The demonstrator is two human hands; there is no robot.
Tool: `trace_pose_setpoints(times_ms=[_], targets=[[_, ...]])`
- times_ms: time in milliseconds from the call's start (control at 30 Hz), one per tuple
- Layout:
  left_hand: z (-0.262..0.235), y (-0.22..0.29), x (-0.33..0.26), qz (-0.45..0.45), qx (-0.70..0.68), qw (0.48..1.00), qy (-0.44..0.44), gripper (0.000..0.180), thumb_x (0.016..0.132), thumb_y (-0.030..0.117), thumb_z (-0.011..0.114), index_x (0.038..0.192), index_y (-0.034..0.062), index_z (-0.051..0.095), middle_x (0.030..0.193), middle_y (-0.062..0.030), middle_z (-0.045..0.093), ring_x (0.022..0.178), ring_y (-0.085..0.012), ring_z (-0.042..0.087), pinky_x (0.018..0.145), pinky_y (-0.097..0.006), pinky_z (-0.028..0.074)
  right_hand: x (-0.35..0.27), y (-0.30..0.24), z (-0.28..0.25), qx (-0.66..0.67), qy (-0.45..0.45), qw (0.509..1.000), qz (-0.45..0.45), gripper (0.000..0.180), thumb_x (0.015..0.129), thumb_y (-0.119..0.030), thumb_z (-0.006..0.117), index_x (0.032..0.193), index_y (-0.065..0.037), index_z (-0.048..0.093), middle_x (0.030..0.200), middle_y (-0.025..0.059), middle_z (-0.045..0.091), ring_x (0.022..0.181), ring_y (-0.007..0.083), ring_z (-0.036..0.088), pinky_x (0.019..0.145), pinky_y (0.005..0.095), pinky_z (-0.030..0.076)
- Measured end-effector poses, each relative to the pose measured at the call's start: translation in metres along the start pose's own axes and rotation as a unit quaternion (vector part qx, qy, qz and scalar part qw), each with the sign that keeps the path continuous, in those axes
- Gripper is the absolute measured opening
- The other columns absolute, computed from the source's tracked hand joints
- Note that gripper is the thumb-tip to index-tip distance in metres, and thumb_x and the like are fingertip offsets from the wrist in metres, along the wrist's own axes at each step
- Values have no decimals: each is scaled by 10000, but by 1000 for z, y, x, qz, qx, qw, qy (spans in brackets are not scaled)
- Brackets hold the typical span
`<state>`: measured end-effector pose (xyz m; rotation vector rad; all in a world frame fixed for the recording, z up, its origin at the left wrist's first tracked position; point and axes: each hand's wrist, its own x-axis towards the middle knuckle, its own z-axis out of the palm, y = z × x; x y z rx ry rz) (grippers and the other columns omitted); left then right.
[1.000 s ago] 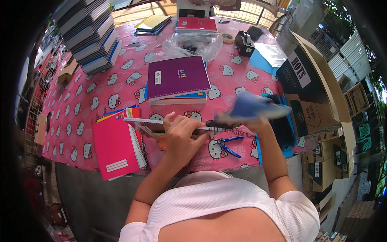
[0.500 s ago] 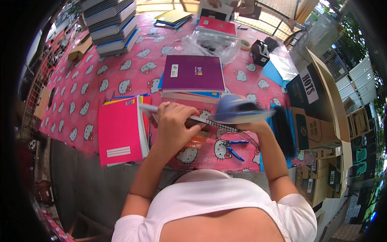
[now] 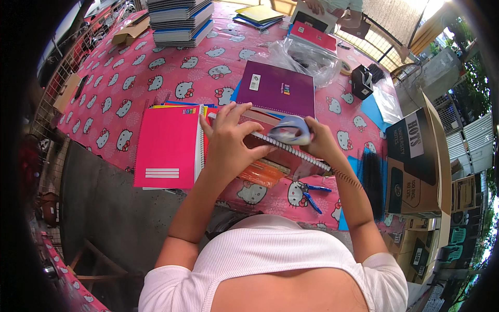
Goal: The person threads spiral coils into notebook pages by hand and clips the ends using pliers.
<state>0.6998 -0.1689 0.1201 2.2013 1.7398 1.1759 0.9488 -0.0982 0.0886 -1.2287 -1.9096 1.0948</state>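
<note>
My left hand point(image 3: 231, 138) is closed on a notebook point(image 3: 283, 147) standing on edge, its punched spine facing up; some fingers are lifted. A dark spiral coil runs through part of the row of holes, and its loose tail point(image 3: 347, 178) sticks out past the right end. My right hand point(image 3: 321, 138) grips a blue-and-white curved object point(image 3: 290, 130) against the spine; blur hides its kind. Left of the notebook lies a stack topped by a pink notebook point(image 3: 166, 145). Purple notebooks point(image 3: 275, 91) are piled just beyond. Blue-handled pliers point(image 3: 314, 197) rest near the front edge.
An orange plastic item point(image 3: 262, 174) lies below the notebook. Loose black coils point(image 3: 370, 182) and an open carton point(image 3: 416, 161) are at right. Far back are a tall notebook stack point(image 3: 182, 23), clear plastic point(image 3: 312, 60), a black box point(image 3: 362, 82) and another person's hand point(image 3: 314, 6).
The view has shifted, so the table things appear farther right and higher. My right hand has drawn the blue-and-white object closer along the spine; my left hand keeps hold of the notebook.
</note>
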Motion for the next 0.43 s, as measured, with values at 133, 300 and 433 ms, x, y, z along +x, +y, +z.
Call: trace_pose_setpoints(times_ms=[133, 300, 433], targets=[[-2, -18, -7, -30, -59, 998, -16, 350, 551, 238, 850, 846, 114, 708, 1289, -74, 541, 1207, -280, 482, 1053, -508, 270, 6, -15, 12, 70, -56, 989, -116, 493, 618, -8, 709, 1096, -40, 593, 890, 81, 683, 788, 201, 635, 721, 292, 496], [-12, -30, -12, -18, -87, 996, 29, 384, 521, 185, 863, 853, 80, 701, 1331, -152, 494, 1201, -346, 478, 959, -448, 418, 19, -12, 26, 311, -57, 948, 24, 493, 597, 39, 676, 1079, -30, 601, 875, 50, 677, 838, 199, 656, 738, 303, 515], [-18, -30, -6, -79, -140, 987, 21, 373, 526, 169, 867, 848, 82, 701, 1404, -148, 421, 1245, -347, 443, 1003, -463, 400, 40, 1, 37, -177, -87, 980, -17, 580, 664, 32, 614, 1219, -124, 553, 1128, 145, 644, 947, 289, 641, 764, 351, 534]])
